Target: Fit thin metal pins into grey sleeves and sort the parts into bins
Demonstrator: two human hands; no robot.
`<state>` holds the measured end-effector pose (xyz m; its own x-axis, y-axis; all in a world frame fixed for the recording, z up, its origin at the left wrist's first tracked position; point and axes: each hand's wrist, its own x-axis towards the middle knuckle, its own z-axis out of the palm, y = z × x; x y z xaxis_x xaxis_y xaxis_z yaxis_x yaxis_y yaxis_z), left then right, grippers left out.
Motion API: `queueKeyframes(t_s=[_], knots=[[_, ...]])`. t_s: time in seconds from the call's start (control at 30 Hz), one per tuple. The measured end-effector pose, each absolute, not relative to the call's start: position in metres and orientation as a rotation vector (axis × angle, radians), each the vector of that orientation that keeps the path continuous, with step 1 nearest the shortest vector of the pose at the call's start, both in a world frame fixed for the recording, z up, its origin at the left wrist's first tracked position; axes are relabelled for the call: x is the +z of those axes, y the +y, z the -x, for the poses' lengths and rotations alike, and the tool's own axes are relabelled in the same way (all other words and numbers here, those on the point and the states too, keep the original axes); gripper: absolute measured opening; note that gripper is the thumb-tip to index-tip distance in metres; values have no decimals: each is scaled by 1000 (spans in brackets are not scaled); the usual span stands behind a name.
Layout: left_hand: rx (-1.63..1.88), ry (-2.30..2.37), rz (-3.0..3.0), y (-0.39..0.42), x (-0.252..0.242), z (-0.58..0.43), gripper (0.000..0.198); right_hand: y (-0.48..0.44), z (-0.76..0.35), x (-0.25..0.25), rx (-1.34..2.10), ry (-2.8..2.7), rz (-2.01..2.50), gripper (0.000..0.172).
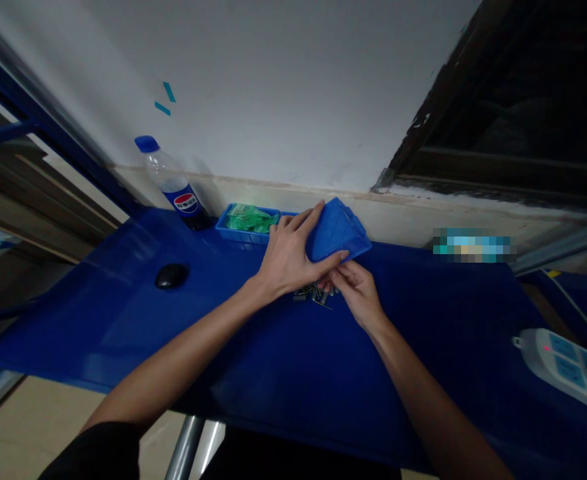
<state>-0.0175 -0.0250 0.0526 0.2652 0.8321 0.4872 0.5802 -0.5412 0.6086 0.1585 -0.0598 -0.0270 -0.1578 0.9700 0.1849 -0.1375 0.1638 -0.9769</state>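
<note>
My left hand (293,250) grips a small blue plastic bin (337,230), its fingers on the far edge and its thumb at the near edge. The bin is tilted, with its underside showing. Below it, a pile of small metal parts (316,293) lies on the blue table (283,373); their exact kind is too small to tell. My right hand (353,287) is at the bin's near edge, fingers bent over the parts. Its fingertips are partly hidden, so what they hold cannot be made out. Left of the bin stands a blue tray (243,235) with green plastic packets (250,219) in it.
A cola bottle (180,193) with a blue cap stands against the wall, back left. A black computer mouse (172,276) lies on the left of the table. At the right edge is a white power strip (566,367). The wall (273,100) closes off the back.
</note>
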Motion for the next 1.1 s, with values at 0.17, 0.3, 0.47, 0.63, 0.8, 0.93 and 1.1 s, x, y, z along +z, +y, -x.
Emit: queueKeyframes(t_s=[0.17, 0.3, 0.47, 0.63, 0.8, 0.93, 1.1], knots=[[1344, 1054, -2165, -28, 47, 28, 63, -56, -175, -21, 1054, -1279, 964, 21], [1212, 1189, -2313, -24, 19, 40, 50, -50, -205, -8, 749, -1383, 1088, 18], [825, 1240, -2493, -24, -11, 45, 48, -40, -244, 3, 111, -1792, 1332, 23], [765, 1277, -2506, -27, -17, 41, 50, -24, -261, -9, -188, -1992, 1522, 32], [809, 1289, -2492, -25, -22, 40, 47, -11, -261, -26, -232, -2147, 1618, 31], [842, 1263, -2513, -27, -28, 41, 45, -14, -260, -33, -148, -2125, 1561, 34], [688, 964, -2595, -41, -36, 37, 52, -28, -247, -34, -25, -1944, 1431, 41]])
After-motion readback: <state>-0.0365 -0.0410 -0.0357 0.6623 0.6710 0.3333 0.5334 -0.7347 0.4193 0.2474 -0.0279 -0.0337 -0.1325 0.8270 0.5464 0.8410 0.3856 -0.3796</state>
